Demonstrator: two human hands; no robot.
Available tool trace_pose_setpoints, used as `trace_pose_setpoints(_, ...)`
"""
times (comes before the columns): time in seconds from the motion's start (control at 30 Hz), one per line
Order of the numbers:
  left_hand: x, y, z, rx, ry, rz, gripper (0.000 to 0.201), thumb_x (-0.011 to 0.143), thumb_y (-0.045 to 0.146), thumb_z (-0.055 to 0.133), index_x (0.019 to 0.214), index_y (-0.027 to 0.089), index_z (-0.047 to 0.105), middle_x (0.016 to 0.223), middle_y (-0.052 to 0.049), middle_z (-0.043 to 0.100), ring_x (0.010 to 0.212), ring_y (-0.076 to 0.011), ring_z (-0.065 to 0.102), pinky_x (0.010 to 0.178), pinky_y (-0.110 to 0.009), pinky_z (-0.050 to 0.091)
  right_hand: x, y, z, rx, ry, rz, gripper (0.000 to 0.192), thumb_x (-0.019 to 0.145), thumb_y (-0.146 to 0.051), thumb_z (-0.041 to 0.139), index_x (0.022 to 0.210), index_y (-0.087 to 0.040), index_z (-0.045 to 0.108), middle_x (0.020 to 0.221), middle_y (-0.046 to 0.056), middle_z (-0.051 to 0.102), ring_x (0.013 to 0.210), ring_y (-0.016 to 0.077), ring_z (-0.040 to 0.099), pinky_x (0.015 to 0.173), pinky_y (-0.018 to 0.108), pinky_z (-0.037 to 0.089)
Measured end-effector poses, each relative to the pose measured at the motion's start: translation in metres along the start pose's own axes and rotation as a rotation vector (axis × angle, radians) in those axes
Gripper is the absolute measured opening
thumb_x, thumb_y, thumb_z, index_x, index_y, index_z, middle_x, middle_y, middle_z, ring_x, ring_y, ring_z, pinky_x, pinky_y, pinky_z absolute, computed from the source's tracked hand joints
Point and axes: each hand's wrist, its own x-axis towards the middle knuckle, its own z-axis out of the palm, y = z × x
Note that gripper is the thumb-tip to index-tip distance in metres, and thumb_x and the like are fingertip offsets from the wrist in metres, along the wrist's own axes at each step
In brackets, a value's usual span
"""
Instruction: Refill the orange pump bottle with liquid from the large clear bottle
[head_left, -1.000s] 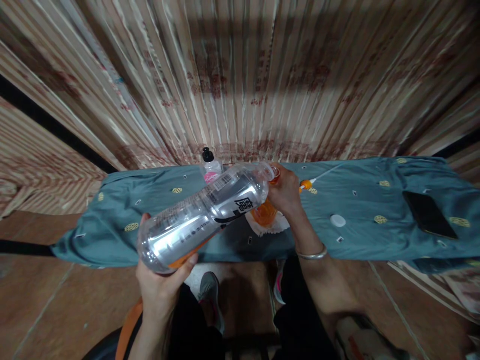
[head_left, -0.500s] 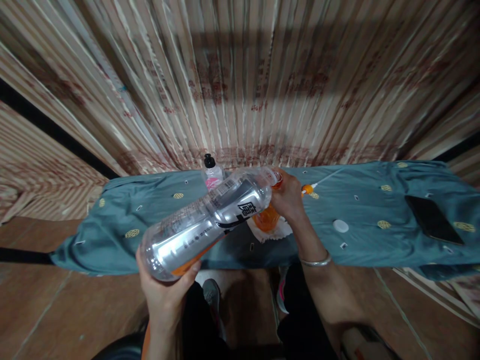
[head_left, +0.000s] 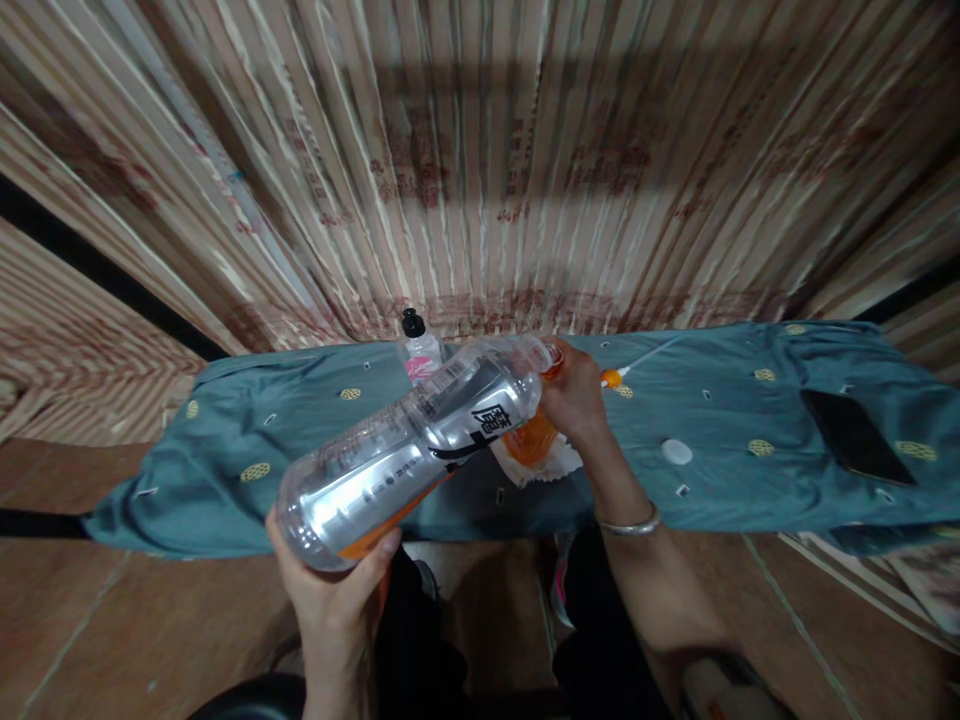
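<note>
Dim, warm indoor light — a broad dark shadow band crosses the striped wall far above the fingers. Glare streaks the clear bottle between them. Wide-angle distortion bends the edges; corners fall soft and murky.

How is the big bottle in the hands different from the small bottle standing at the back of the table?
The big bottle is much larger than the small bottle. The big bottle is tilted almost flat, with the left hand at its base, while the small bottle stands upright on the blue cloth. The small bottle wears a black cap; the big bottle's mouth is open, near the right hand. Both are clear plastic.
</note>
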Motion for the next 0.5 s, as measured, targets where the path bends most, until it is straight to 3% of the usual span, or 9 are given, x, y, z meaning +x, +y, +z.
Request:
trace_pose_setpoints(0.27, -0.0056, 0.0023, 0.0027, -0.085, 0.012, -0.058, 0.101, 0.055, 0.029, 0.101, 0.144, 0.025, 0.053, 0.139, -0.012, 0.062, 0.129, -0.0347, 0.062, 0.122, -0.061, 0.038, 0.0020, 0.0019, -0.0014, 0.023, -0.025, 0.003, 0.008, 0.081, -0.031, 0.068, 0.082, -0.023, 0.072, 0.076, 0.005, 0.079, 0.072, 0.0256, 0.071, 0.066, 0.033, 0.050)
trace_pose_setpoints(0.5, -0.0076, 0.0096, 0.0095, -0.106, 0.045, -0.094, 0.100, 0.052, 0.032, 0.103, 0.141, 0.024, 0.057, 0.140, -0.014, 0.061, 0.128, -0.0373, 0.063, 0.117, -0.063, 0.044, 0.0014, 0.0018, -0.0012, 0.032, -0.005, 0.009, 0.013, 0.081, -0.035, 0.070, 0.083, -0.023, 0.073, 0.077, 0.006, 0.079, 0.071, 0.0255, 0.071, 0.067, 0.033, 0.050)
